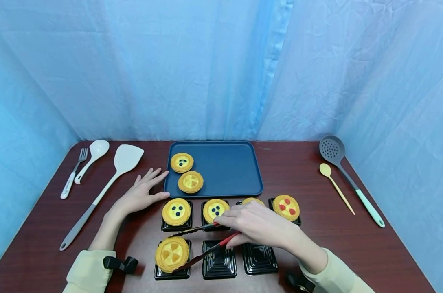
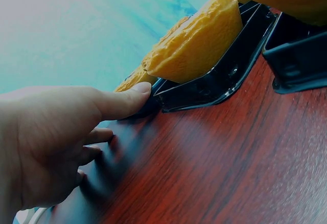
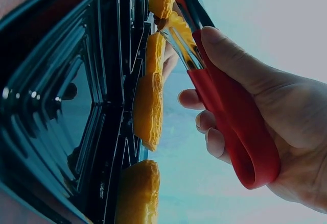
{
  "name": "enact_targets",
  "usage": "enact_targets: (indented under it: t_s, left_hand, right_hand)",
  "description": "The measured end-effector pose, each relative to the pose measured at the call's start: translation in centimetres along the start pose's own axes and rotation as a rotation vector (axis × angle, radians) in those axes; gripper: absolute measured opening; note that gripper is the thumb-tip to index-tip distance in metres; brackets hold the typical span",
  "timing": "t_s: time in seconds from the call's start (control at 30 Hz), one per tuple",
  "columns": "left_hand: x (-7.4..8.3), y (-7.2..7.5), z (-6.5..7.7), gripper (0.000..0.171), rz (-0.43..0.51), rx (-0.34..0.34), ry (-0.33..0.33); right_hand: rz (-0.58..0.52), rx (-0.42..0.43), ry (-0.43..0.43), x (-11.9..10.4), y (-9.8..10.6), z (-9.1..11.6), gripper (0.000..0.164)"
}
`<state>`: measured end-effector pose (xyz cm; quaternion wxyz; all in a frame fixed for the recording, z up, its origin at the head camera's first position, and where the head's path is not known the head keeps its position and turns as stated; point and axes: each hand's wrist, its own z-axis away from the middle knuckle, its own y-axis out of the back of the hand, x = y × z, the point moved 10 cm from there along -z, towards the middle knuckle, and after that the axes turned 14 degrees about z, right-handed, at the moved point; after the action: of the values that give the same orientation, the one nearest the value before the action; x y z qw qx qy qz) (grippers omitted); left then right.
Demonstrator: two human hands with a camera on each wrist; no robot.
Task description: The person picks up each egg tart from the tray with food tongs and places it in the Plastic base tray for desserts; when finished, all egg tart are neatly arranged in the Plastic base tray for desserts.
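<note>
My right hand [image 1: 258, 224] grips red-handled tongs [image 3: 235, 122]. In the head view their jaws lie on either side of a tart with a wedge-patterned top [image 1: 172, 254], which sits in a black square plastic holder [image 1: 172, 276] at front left. My left hand [image 1: 139, 197] spreads its fingers at the left edge of a blue tray [image 1: 229, 171]; its thumb [image 2: 133, 96] touches the tray's corner. On the tray lie a blueberry tart [image 1: 182, 162] and a wedge-patterned tart [image 1: 190, 182]. The right hand partly hides one back-row tart [image 1: 252, 200].
Back-row holders bear two blueberry tarts [image 1: 176, 212] and a strawberry tart [image 1: 286, 207]. Two front holders [image 1: 219, 262] show bare ribbed bottoms. At left lie a fork [image 1: 75, 173], a white spoon [image 1: 97, 150] and a turner [image 1: 126, 158]; at right, a skimmer [image 1: 332, 149] and a yellow spoon [image 1: 325, 170].
</note>
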<state>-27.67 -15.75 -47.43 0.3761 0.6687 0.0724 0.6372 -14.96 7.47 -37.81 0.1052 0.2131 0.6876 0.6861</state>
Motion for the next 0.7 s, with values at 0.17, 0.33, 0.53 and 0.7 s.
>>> enact_targets:
  t_s: [0.17, 0.33, 0.53, 0.7]
  left_hand:
    - [-0.07, 0.00, -0.01, 0.081, 0.001, 0.002, 0.000]
    - [-0.15, 0.00, -0.05, 0.081, -0.001, 0.001, 0.003]
    - [-0.19, -0.01, -0.06, 0.081, 0.000, 0.000, 0.002]
    - [-0.24, -0.02, -0.07, 0.082, -0.002, 0.001, 0.004]
  right_hand:
    - [0.004, -0.001, 0.001, 0.01, -0.06, 0.03, 0.047]
    - [0.013, 0.005, 0.002, 0.07, -0.04, 0.05, 0.050]
    - [0.023, 0.004, 0.001, 0.08, 0.00, 0.06, 0.052]
    - [0.016, -0.003, -0.005, 0.09, 0.00, 0.10, 0.054]
